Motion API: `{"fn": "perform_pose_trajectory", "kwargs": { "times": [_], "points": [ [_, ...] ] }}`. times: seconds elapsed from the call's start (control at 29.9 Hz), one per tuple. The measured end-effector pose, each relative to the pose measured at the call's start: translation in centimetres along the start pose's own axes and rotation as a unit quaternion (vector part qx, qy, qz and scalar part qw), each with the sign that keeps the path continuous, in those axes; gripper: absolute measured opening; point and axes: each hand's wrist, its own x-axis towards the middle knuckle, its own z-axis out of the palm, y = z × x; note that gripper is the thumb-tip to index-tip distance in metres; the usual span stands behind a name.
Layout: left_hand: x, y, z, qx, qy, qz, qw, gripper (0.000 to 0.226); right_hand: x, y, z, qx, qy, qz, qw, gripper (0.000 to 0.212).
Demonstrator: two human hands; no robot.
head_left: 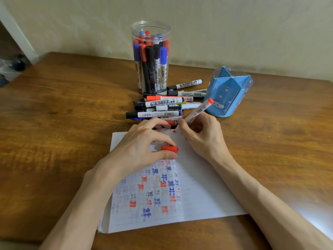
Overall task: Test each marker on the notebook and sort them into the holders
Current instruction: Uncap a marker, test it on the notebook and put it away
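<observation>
My right hand point(200, 134) grips a white marker with a red end point(199, 110), its tip down on the top of the lined notebook point(198, 186), where a small red mark shows. My left hand point(144, 147) rests on the page and pinches the marker's red cap point(169, 148) between thumb and finger. Red, blue and grey test marks cover the lower left of the page. Several loose markers point(162, 105) lie in a pile beyond the notebook. A clear round jar point(151, 58) behind them holds several markers. A blue divided holder point(228, 91) stands at the right.
The wooden table point(63, 123) runs up to a cream wall at the back. Its left edge drops off toward a floor with dark items at far left. Bare wood lies left and right of the notebook.
</observation>
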Motion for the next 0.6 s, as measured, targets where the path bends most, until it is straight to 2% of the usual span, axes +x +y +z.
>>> {"fn": "perform_pose_trajectory", "kwargs": {
  "times": [0.1,0.23,0.43,0.6],
  "points": [
    [0.02,-0.11,0.04,0.0,-0.002,0.0,1.0,0.035,-0.03,-0.05,-0.11,-0.01,0.017,0.015,1.0,0.018],
    [0.05,0.04,0.03,0.007,-0.004,-0.008,1.0,0.03,0.02,0.08,-0.38,0.041,0.006,0.035,0.999,0.02],
    [-0.07,-0.07,0.03,0.007,-0.004,-0.004,1.0,0.032,0.03,-0.08,-0.08,0.027,-0.023,0.001,0.999,0.014],
    [-0.1,0.05,0.03,0.007,-0.006,-0.005,1.0,0.032,-0.19,0.02,-0.09,0.003,0.014,0.005,1.0,0.014]
  ]
}}
